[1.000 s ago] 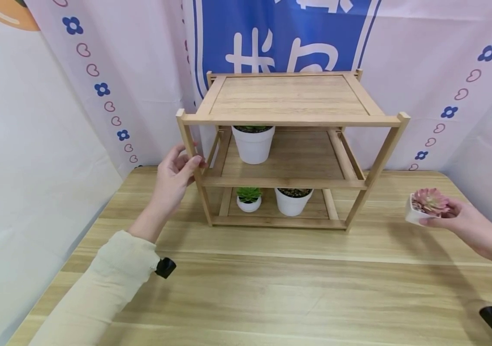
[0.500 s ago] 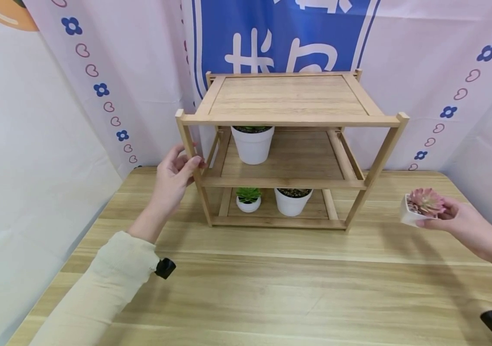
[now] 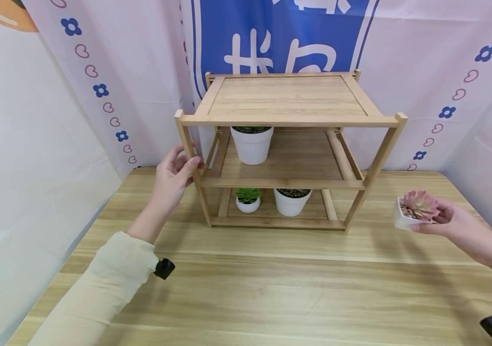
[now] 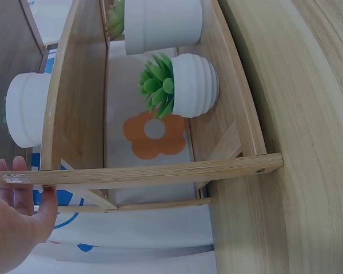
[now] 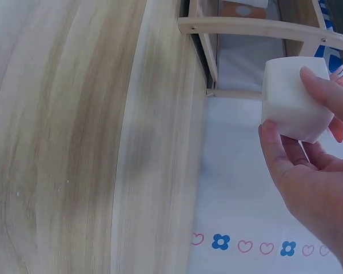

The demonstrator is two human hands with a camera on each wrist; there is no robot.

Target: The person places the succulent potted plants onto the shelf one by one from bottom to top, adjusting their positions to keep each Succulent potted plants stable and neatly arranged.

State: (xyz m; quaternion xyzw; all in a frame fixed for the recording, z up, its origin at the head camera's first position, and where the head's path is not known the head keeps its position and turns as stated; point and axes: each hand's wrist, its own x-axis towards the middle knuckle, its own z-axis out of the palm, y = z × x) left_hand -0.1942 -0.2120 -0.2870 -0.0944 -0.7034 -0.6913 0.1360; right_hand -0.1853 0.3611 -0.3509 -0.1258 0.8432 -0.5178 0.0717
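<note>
A three-tier wooden shelf (image 3: 289, 98) stands on the wooden table. My left hand (image 3: 172, 175) grips its left front post, thumb in front and fingers curled behind. To the right of the shelf, my right hand (image 3: 462, 226) holds a pink succulent (image 3: 421, 204) in a squarish white pot (image 5: 294, 103) above the table, its pot tilted a little. On the middle tier sits a large white pot (image 3: 252, 146), its plant mostly hidden by the top board. The bottom tier bears a small green succulent (image 3: 247, 196) in a ribbed white pot and a larger white pot (image 3: 292, 203).
The table (image 3: 246, 288) spreads in front of the shelf and to both sides. Behind hangs a pale cloth with a blue panel (image 3: 284, 38), hearts and flowers. A white cloth wall (image 3: 33, 168) borders the table on the left.
My right hand has carried the potted pink succulent leftward, nearer the shelf, and slightly down. My left hand keeps its grip on the post, and the shelf stays in place.
</note>
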